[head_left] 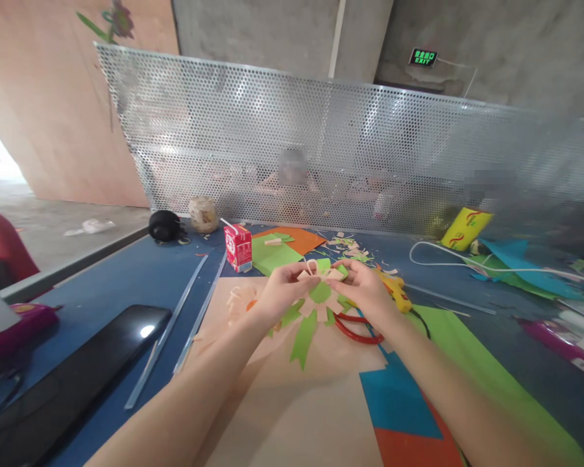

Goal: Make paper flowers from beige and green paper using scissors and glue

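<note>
Between my two hands is a paper flower (pixel 320 291) of green and pale pink cut strips, with a forked green tail hanging down. My left hand (pixel 292 285) pinches its left edge, fingers closed around the paper. On the opposite side, my right hand (pixel 359 283) grips the flower's right edge with thumb and fingers. Under it lies a large pale pink sheet (pixel 292 408). Red-handled scissors (pixel 357 329) rest beneath my right hand, their blades not visible. Beside that wrist is a yellow glue gun (pixel 395 290), partly covered by the hand. Curled pale paper pieces (pixel 234 305) lie left of my left hand.
Clear glue sticks (pixel 189 331) and a black phone (pixel 73 383) lie at left. A red drink carton (pixel 237 248) stands behind my left hand. Green (pixel 467 363) and blue sheets (pixel 399 395) are at right. Paper scraps (pixel 348 248) lie before a perforated metal screen (pixel 272 130).
</note>
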`<action>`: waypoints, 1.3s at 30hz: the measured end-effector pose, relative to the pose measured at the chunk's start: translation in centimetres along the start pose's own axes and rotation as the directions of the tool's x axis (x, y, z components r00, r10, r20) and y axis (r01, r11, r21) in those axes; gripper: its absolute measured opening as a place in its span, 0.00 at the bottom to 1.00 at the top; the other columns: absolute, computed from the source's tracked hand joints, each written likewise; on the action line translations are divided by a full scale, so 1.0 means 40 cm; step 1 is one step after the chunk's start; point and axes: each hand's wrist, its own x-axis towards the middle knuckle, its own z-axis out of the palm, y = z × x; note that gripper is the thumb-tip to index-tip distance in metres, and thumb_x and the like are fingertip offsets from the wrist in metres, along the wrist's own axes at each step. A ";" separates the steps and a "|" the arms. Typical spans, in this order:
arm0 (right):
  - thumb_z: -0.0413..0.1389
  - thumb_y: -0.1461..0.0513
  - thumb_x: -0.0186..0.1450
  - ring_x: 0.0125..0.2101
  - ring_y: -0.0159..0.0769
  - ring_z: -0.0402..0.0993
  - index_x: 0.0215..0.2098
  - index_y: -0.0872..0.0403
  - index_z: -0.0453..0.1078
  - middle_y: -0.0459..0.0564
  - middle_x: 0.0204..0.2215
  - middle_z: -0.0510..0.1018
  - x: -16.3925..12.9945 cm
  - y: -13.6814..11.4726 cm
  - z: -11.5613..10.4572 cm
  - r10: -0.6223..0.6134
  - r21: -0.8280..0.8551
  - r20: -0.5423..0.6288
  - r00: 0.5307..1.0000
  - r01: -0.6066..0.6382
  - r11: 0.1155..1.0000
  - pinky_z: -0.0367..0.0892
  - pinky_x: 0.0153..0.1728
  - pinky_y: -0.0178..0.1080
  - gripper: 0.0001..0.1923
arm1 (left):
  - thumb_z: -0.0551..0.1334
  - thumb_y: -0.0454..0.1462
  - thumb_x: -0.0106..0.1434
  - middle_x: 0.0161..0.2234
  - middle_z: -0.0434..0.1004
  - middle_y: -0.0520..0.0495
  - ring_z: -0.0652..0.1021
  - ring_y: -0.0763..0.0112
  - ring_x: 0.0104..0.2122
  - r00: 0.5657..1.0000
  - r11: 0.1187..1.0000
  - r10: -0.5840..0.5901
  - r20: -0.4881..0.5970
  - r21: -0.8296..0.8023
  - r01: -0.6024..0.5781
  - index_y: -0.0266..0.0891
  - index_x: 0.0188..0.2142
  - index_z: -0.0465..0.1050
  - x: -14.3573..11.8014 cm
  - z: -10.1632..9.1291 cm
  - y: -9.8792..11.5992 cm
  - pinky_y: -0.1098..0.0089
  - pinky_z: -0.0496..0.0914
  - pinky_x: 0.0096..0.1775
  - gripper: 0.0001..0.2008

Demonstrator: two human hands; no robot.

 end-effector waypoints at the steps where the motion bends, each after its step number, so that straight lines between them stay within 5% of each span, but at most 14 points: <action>1: 0.60 0.58 0.47 0.28 0.36 0.74 0.34 0.52 0.61 0.47 0.28 0.76 0.000 -0.001 0.000 0.006 0.002 -0.002 1.000 -0.006 1.000 0.67 0.29 0.37 0.18 | 0.64 0.44 0.46 0.18 0.49 0.58 0.53 0.81 0.18 1.000 1.000 0.000 0.004 -0.006 0.000 0.37 0.25 0.63 0.000 0.000 0.000 0.75 0.46 0.21 0.14; 25: 0.60 0.60 0.48 0.28 0.34 0.72 0.34 0.52 0.62 0.47 0.28 0.76 -0.001 -0.005 0.003 0.003 0.015 -0.031 1.000 -0.003 1.000 0.66 0.29 0.36 0.17 | 0.63 0.44 0.47 0.18 0.49 0.57 0.53 0.82 0.18 1.000 1.000 -0.019 0.010 0.009 0.019 0.36 0.22 0.65 -0.005 0.007 0.012 0.77 0.47 0.20 0.14; 39: 0.60 0.61 0.48 0.28 0.33 0.72 0.34 0.53 0.61 0.47 0.28 0.76 0.002 0.005 0.003 -0.010 0.038 -0.018 1.000 0.011 0.999 0.66 0.30 0.35 0.17 | 0.66 0.39 0.44 0.17 0.54 0.59 0.57 0.83 0.17 0.996 0.988 -0.057 -0.065 -0.145 0.047 0.36 0.25 0.68 0.002 0.004 -0.002 0.78 0.51 0.20 0.11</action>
